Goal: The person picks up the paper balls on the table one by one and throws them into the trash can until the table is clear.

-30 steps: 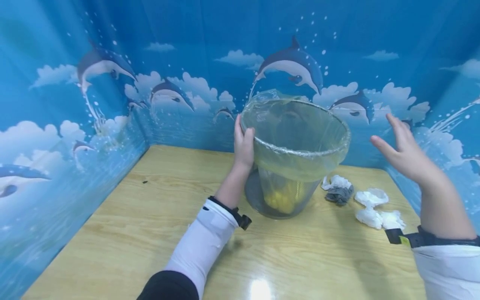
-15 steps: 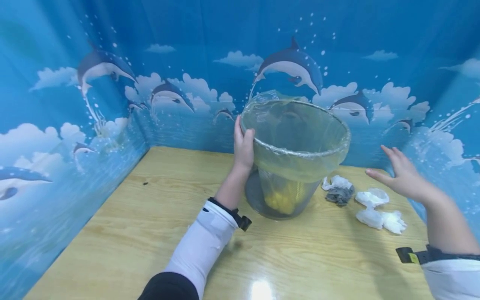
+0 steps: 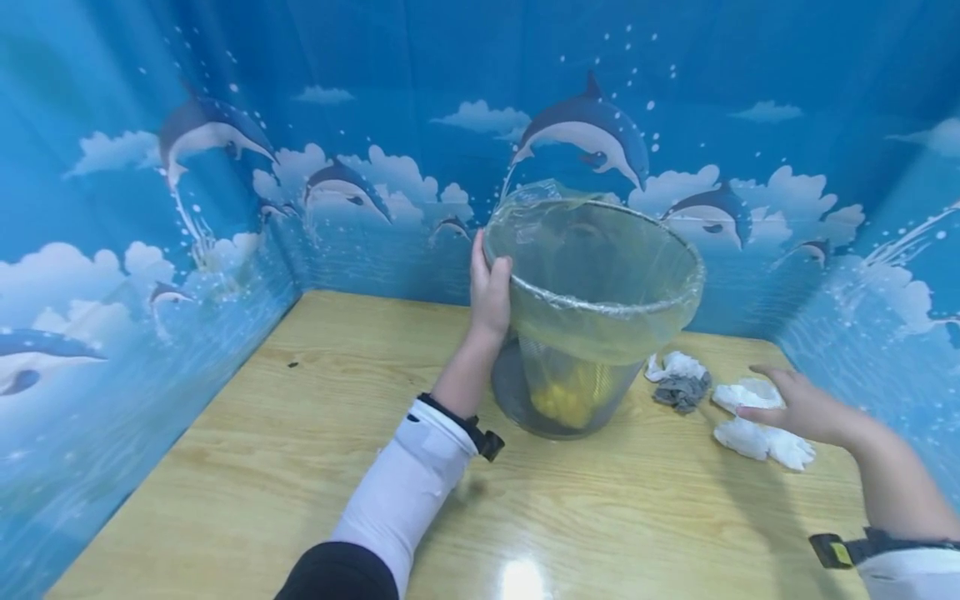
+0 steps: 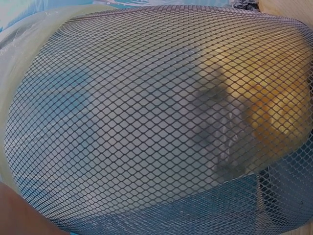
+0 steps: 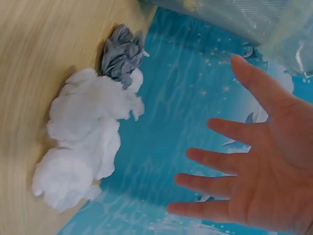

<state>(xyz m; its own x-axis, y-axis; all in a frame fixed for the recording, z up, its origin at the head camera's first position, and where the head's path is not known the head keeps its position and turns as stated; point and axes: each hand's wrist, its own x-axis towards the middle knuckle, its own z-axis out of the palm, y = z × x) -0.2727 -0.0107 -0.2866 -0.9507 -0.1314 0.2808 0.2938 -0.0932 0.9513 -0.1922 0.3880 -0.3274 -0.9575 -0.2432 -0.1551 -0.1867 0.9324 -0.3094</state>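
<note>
My left hand [image 3: 491, 292] grips a mesh wastebasket [image 3: 540, 358] by its upper left side, just under the rim. The basket leans to the right on the table. A pale green, see-through bin liner [image 3: 600, 329] is folded over its rim, and something yellow [image 3: 562, 402] shows through the mesh near the bottom. Spread fingers and an open palm mark my right hand [image 5: 274, 166], which holds nothing. In the head view it hovers over crumpled white wads [image 3: 742, 437], whether thin plastic or tissue I cannot tell. A crumpled grey wad [image 5: 122, 54] lies beside them.
The wood-grain table [image 3: 337, 433] carries everything. Behind it hangs a blue curtain [image 3: 360, 100] printed with dolphins, close to the table's back and left edges. A small dark speck [image 3: 292, 364] lies on the table at left.
My right hand has come down from beside the basket's rim to the white wads, fingers still extended. The left hand and the basket have stayed in place.
</note>
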